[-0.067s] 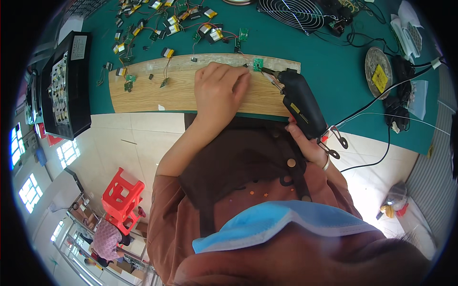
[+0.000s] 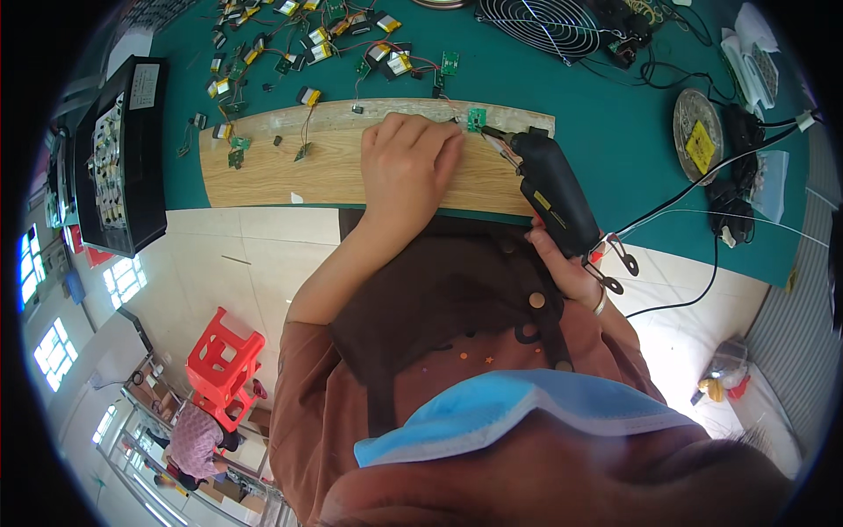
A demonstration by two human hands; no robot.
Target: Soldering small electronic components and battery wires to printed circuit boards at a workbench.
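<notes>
My right hand grips a black soldering gun with a thin wire running to it. The gun's tip meets or nearly meets the near right edge of a small green circuit board, which lies along the far strip of a wood-grain board. Over the middle of that board, my left hand is closed in a pinch, its fingertips just left of the circuit board. A small dark bit shows at those fingertips, too small to name; the rest of what they hold is hidden.
Several small battery packs with wires and green boards lie across the green mat. A black bin stands at left. At right are a metal dish, black cables and a fan grille. Red stools and another person appear lower left.
</notes>
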